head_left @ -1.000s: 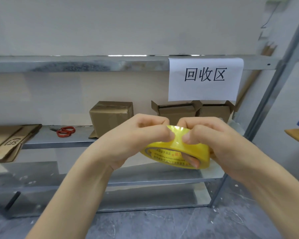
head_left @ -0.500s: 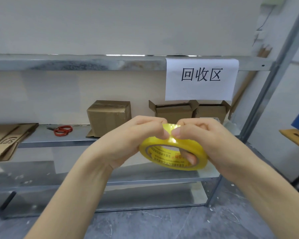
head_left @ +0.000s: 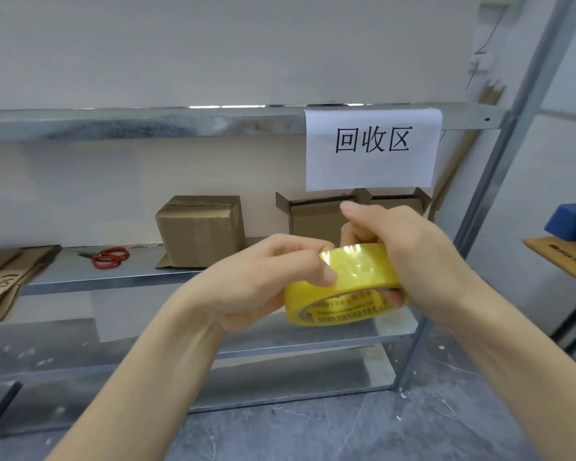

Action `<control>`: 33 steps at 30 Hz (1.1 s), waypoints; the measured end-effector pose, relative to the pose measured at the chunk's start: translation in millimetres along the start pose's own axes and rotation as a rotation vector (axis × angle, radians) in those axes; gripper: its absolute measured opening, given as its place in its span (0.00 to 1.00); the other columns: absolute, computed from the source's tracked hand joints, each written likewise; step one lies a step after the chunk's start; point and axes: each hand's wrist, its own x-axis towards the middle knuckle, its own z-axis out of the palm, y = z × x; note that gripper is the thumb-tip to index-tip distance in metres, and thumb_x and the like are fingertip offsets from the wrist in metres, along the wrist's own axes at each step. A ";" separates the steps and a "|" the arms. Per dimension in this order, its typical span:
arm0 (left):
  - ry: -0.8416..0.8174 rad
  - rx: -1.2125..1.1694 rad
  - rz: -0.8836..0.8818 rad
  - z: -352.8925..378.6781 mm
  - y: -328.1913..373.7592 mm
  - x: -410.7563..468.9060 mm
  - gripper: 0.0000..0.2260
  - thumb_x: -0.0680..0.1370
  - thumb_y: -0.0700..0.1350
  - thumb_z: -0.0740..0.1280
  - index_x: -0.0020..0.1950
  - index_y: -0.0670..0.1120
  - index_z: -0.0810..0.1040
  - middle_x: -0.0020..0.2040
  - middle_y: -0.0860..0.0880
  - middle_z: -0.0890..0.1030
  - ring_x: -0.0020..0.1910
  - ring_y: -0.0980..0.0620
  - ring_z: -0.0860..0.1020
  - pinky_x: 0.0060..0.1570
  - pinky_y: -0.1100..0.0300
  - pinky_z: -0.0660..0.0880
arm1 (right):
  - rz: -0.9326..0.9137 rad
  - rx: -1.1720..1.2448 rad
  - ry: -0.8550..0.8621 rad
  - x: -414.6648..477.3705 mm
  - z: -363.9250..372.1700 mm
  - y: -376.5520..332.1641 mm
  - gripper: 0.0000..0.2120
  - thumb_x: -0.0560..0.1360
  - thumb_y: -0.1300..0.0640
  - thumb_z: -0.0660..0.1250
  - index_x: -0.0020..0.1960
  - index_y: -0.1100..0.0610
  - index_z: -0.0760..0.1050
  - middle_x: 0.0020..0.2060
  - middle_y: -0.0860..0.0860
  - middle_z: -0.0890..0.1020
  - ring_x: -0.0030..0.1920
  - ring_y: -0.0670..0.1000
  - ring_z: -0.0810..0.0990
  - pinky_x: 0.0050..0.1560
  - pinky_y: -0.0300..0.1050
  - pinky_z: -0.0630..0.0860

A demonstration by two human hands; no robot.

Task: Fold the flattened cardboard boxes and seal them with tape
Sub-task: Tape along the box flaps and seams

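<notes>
The right hand (head_left: 404, 241) wrapped the yellow tape roll (head_left: 358, 282) while the left hand (head_left: 263, 277) pinched its face, apparently hunting the end. Beyond them one closed box (head_left: 200, 227) looked done, two open-topped boxes (head_left: 313, 221) awaited sealing; flattened cardboard (head_left: 7, 277) lay far left, unfolded.

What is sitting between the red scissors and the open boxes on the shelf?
A closed cardboard box sits there on the shelf, right of the red scissors and left of the open boxes. The head view shows it.
</notes>
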 end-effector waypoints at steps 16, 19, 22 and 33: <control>0.232 -0.259 0.094 19.3 -2.0 16.0 0.08 0.68 0.48 0.66 0.35 0.49 0.83 0.33 0.52 0.79 0.32 0.57 0.77 0.41 0.56 0.77 | -0.234 0.237 0.176 29.6 -9.8 29.8 0.25 0.72 0.42 0.66 0.32 0.63 0.71 0.25 0.62 0.69 0.26 0.54 0.69 0.27 0.42 0.66; 0.213 0.056 0.167 5.7 3.0 12.1 0.09 0.69 0.50 0.72 0.46 0.48 0.82 0.40 0.50 0.82 0.40 0.55 0.80 0.45 0.55 0.78 | -0.113 0.198 0.072 32.9 -15.5 28.1 0.28 0.74 0.43 0.66 0.25 0.63 0.67 0.20 0.55 0.64 0.22 0.53 0.61 0.25 0.40 0.60; 0.211 0.224 0.302 -6.8 12.7 6.8 0.17 0.72 0.46 0.73 0.60 0.53 0.77 0.44 0.45 0.84 0.42 0.52 0.82 0.42 0.59 0.79 | 0.020 0.197 -0.060 36.1 -20.5 27.6 0.25 0.77 0.47 0.63 0.27 0.61 0.71 0.22 0.56 0.65 0.24 0.52 0.58 0.26 0.43 0.57; 0.335 -0.189 0.198 -15.6 3.2 27.3 0.16 0.70 0.41 0.70 0.58 0.48 0.81 0.46 0.39 0.81 0.40 0.46 0.82 0.40 0.59 0.80 | -0.232 -0.086 0.227 34.1 2.6 39.2 0.29 0.71 0.31 0.58 0.40 0.58 0.74 0.33 0.52 0.77 0.34 0.48 0.75 0.36 0.41 0.69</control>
